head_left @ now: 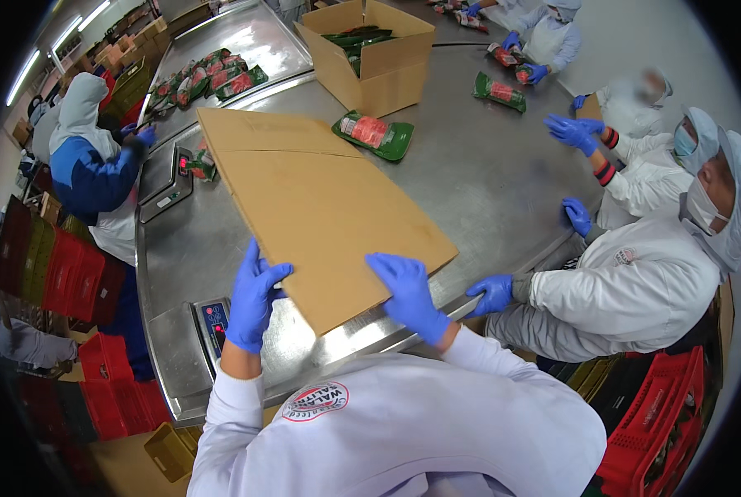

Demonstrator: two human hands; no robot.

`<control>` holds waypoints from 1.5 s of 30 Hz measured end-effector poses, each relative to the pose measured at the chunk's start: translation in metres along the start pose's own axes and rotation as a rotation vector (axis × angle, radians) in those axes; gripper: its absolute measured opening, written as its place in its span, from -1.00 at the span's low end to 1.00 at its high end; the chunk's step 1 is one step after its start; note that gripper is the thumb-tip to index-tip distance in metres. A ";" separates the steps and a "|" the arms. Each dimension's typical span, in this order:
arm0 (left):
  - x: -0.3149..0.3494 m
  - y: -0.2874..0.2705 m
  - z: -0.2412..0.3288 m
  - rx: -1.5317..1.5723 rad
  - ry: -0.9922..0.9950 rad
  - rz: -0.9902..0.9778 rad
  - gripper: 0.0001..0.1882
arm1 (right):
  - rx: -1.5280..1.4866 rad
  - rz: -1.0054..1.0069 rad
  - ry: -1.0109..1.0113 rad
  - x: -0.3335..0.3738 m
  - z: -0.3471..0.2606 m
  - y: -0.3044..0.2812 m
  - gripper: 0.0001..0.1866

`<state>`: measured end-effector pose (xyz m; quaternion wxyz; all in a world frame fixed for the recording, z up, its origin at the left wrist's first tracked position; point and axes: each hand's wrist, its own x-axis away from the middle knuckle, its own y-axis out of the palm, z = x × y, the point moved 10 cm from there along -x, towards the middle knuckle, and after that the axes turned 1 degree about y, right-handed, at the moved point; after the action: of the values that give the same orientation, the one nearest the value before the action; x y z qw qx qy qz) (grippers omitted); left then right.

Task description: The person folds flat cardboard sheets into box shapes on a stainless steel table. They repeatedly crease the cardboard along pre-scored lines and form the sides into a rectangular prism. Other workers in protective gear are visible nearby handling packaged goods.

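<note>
A flattened cardboard box [321,215] is held tilted above the steel table, right in front of me. My left hand [253,300], in a blue glove, grips its left edge near the lower corner. My right hand [409,296], gloved the same way, holds the near right edge with fingers over the top face. Just beyond the cardboard lies a green and red packet [375,134]. An open cardboard box [379,62] with dark green packets inside stands farther back. The cardboard covers part of the table.
A digital scale [213,323] sits left of my left hand, and another scale [165,184] is farther up. Packets are piled [209,80] at the far left. Co-workers [635,257] line the right side; one gloved hand [492,295] is near my right hand. Red crates [652,422] stand below right.
</note>
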<state>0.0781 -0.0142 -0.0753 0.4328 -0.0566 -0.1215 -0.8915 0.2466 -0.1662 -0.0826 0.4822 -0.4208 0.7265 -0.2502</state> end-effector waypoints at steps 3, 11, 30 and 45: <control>-0.028 -0.045 0.029 0.021 0.165 0.304 -0.22 | 0.089 0.045 0.081 -0.015 0.013 -0.013 -0.28; -0.145 -0.051 0.055 0.208 0.333 0.148 -0.17 | 0.101 -0.096 0.006 0.007 -0.009 -0.038 -0.29; -0.095 -0.007 0.008 0.533 0.335 0.151 -0.43 | 0.106 -0.113 -0.162 -0.030 0.000 -0.158 -0.41; 0.003 -0.084 0.060 0.443 0.529 0.580 -0.15 | -0.229 -0.251 -0.281 -0.075 -0.038 0.035 -0.35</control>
<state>0.0097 0.0499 -0.0313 0.6825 0.2355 -0.1740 -0.6696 0.2123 -0.0850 -0.0572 0.4928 -0.5906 0.6178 -0.1632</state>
